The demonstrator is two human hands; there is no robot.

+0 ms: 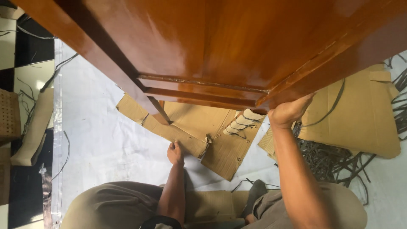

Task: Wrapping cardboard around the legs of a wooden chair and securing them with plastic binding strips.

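A large glossy brown wooden piece of furniture [220,46] fills the top of the view, tilted over me, with one leg [159,111] coming down onto cardboard. My right hand [289,111] grips its lower edge from underneath. Lower down, my left hand [175,152] is closed in a fist on the edge of a flattened cardboard sheet [186,127]; whether it holds something small is hidden. A pale bundle wrapped with dark strips [243,122] lies under the furniture, between the two hands. My knees in khaki trousers [114,205] show at the bottom.
White sheeting [97,127] covers the floor. More cardboard [364,114] lies at the right, with a heap of dark thin strips [330,159] around it. A woven cane panel [9,114] and a cardboard piece [36,127] sit at the left on black-and-white tiles.
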